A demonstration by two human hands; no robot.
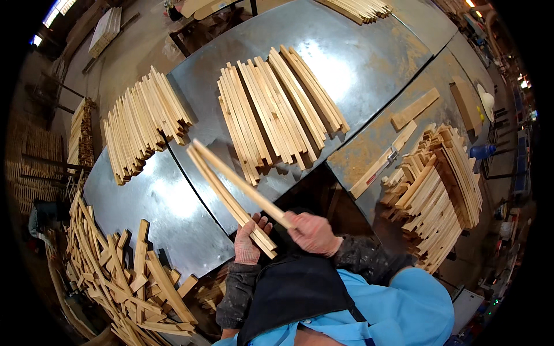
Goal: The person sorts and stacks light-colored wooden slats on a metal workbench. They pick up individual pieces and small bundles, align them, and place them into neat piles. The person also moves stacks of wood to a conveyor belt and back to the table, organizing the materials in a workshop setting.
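Observation:
Long, thin pale wood strips lie in my left hand, which is closed around them near their lower end. My right hand grips the near end of another wood strip, slightly blurred. That strip slants away to the upper left, and its far end meets or crosses the far end of the strips in my left hand. Both hands are in front of my body, over the near edge of the metal table. Beyond them, rows of similar strips rest side by side on the table.
Another row of strips lies at the left. A loose heap of wood offcuts fills the lower left. At the right stand stacked wood pieces, a board with a metal clamp-like tool and a flat block. A dark gap separates the tables.

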